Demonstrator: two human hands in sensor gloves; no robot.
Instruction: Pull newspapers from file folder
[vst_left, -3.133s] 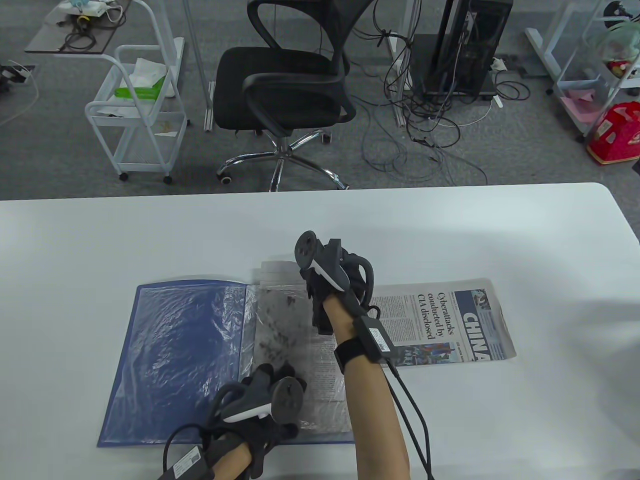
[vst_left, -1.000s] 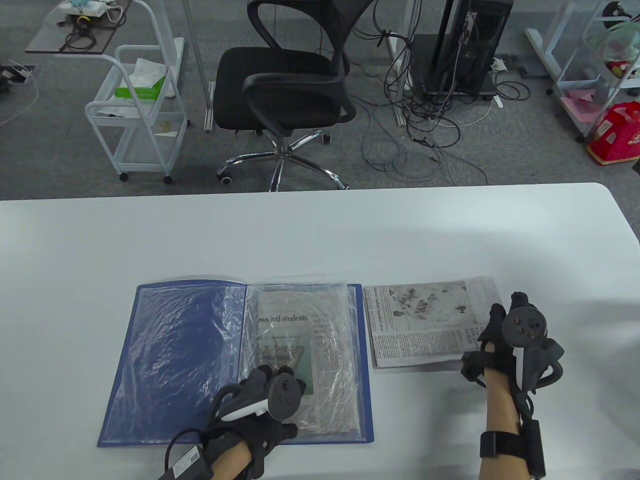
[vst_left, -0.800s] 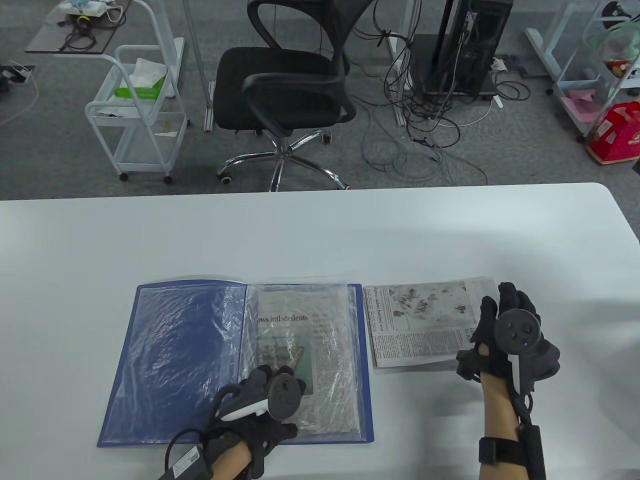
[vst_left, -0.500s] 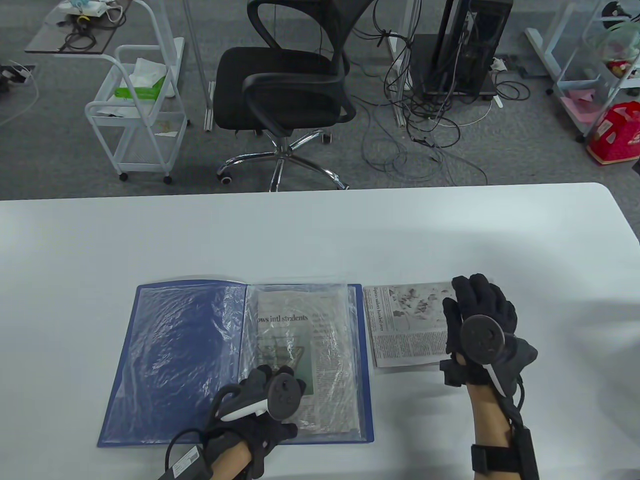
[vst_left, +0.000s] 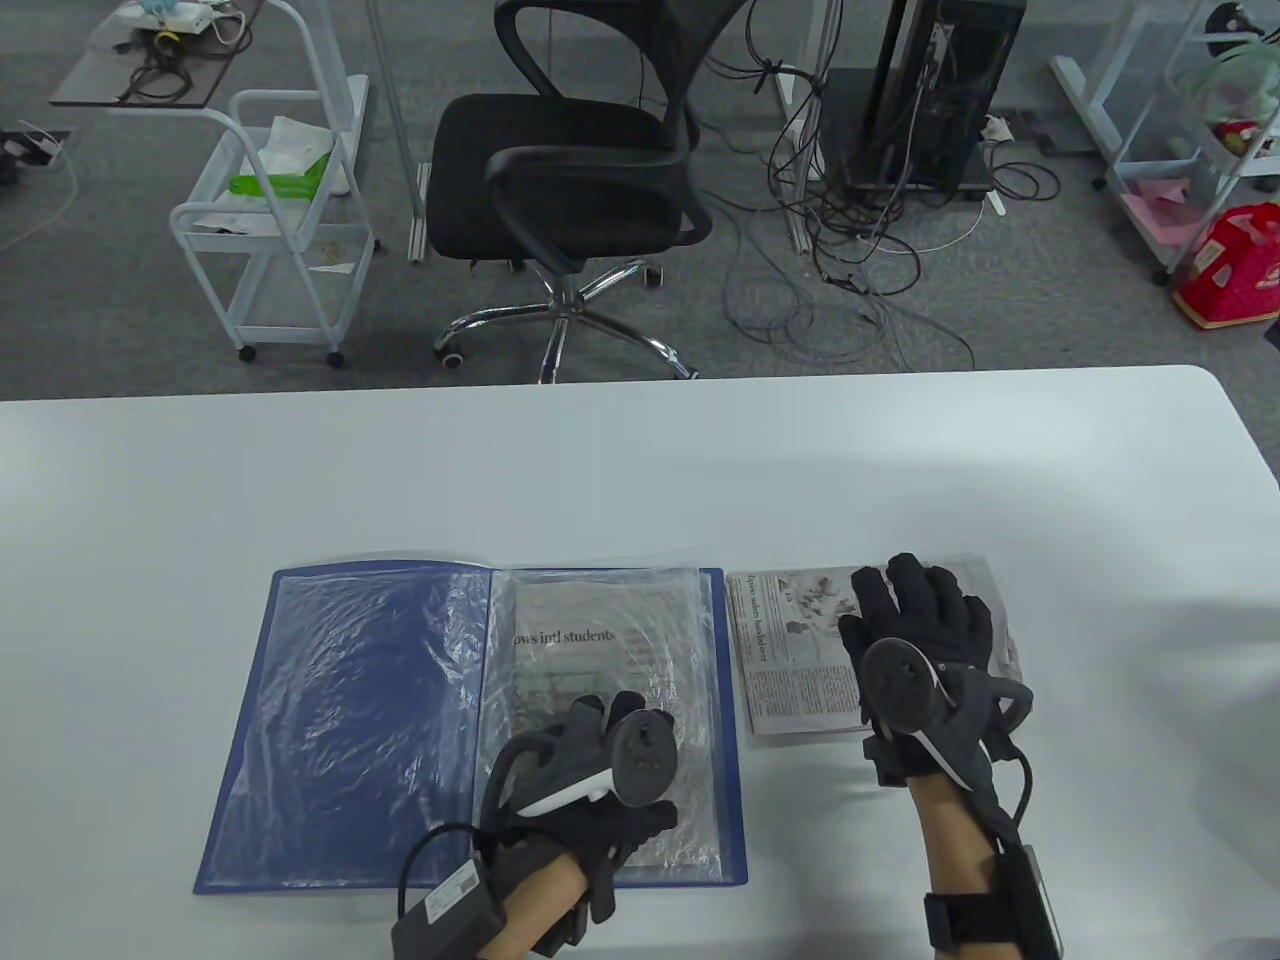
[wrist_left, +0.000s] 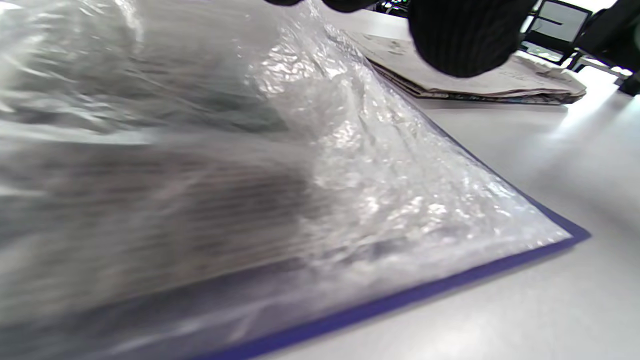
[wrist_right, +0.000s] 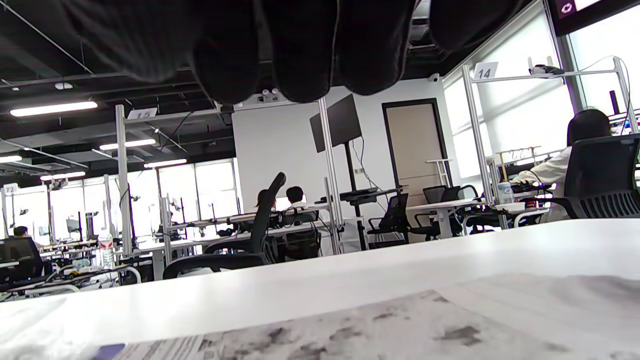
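A blue file folder (vst_left: 350, 700) lies open on the white table (vst_left: 640, 460). The clear sleeve of its right page holds a newspaper (vst_left: 590, 640) with the headline "intl students". My left hand (vst_left: 605, 715) rests on the lower part of that sleeve, fingers laid out; the left wrist view shows the crinkled sleeve (wrist_left: 300, 175) under my fingertips (wrist_left: 460, 40). A stack of pulled-out newspapers (vst_left: 790, 650) lies just right of the folder. My right hand (vst_left: 915, 600) lies flat on that stack, fingers spread. The stack also shows in the right wrist view (wrist_right: 400, 325).
A black office chair (vst_left: 580, 170) and a white cart (vst_left: 270, 220) stand on the floor beyond the table's far edge, with a tangle of cables (vst_left: 860, 250). Bare table surface lies behind and to both sides of the folder.
My right hand has turned palm down and slid left onto the newspaper stack. My left hand has moved right and forward on the right sleeve.
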